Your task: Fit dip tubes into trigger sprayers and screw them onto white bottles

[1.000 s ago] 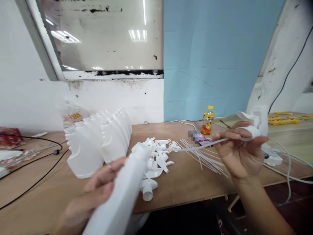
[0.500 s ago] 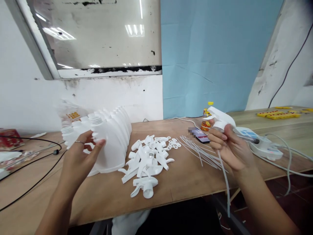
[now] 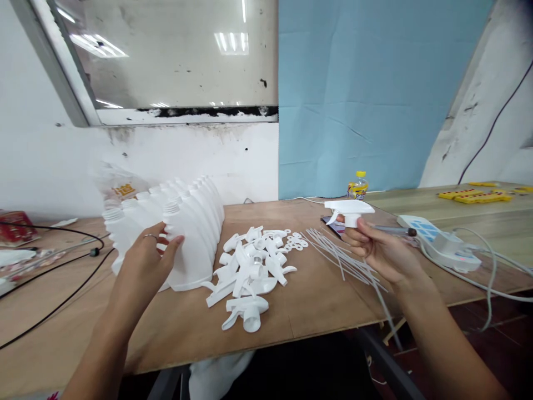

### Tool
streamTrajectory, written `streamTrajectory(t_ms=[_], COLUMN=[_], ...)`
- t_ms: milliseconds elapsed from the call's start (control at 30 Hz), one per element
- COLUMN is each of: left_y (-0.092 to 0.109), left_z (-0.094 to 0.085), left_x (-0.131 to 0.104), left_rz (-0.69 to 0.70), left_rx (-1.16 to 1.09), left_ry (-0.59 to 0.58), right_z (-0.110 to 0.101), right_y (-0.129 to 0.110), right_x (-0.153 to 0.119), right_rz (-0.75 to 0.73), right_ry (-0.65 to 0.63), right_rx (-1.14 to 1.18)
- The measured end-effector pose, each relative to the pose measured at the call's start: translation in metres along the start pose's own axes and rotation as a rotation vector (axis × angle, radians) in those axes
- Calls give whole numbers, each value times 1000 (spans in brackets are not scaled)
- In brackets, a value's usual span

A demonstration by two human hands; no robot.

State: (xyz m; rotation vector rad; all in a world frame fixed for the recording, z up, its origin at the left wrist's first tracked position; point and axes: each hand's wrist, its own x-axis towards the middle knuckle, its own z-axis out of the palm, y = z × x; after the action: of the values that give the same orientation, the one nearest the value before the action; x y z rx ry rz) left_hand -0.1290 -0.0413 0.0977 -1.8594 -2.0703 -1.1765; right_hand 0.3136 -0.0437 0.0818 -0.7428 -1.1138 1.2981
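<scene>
Head camera view, facing a table [image 3: 312, 316] against a wall. On the left, rows of white plastic bottles stand upright and uncapped. The left hand [image 3: 139, 261] is curled at the notched side of a front bottle [image 3: 189, 255], thumb over the near face and fingers partly hidden; whether they press on it, I cannot tell. The right hand [image 3: 381, 253] is raised at the right, thumb and fingers closed on the collar of a white trigger spray head [image 3: 350, 208], its nozzle end pointing left. A thin tube [image 3: 386, 314] hangs below that hand, blurred, its top end hidden. (A dark, pen-like rod [image 3: 393, 229] also lies across this hand.) Between the hands lie a pile of spray heads [image 3: 245, 278], small white rings [image 3: 296, 243] and loose tubes [image 3: 341, 258].

The bottle looks light, thin-walled and slightly slippery, apt to dent or tip; the notched grip below its neck offers the surest hold. The spray head seems light and stiff, best held by its collar, clear of the moving trigger. The tube looks bendy.
</scene>
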Motion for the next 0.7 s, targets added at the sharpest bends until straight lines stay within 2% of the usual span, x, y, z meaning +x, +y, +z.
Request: streamTrajectory(t_ms=[167,300,367,467,600,633,700], left_y=[-5,-7,-7,-5,-2,0,5], left_z=[2,1,-1,-4,-9,-11,-17], left_x=[1,0,0,-1,-4,-6,-12], left_rz=[-3,32,45,22,32,50,129], left_rx=[42,52,49,51,57,77,138], left_ry=[16,22,17,-20,-53,-20,126], right_z=[-12,-18,-20,-27,-47,-52,-60], right_y=[14,21,23,30,44,47,51], right_x=[16,33,43,61,91,98,111], right_rz=[-89,-154,-142,-142,-224,-234,-241], right_ry=[157,335,378,336,271,259,234], right_rx=[-83,-290,-393,-523,-820,-882,-961])
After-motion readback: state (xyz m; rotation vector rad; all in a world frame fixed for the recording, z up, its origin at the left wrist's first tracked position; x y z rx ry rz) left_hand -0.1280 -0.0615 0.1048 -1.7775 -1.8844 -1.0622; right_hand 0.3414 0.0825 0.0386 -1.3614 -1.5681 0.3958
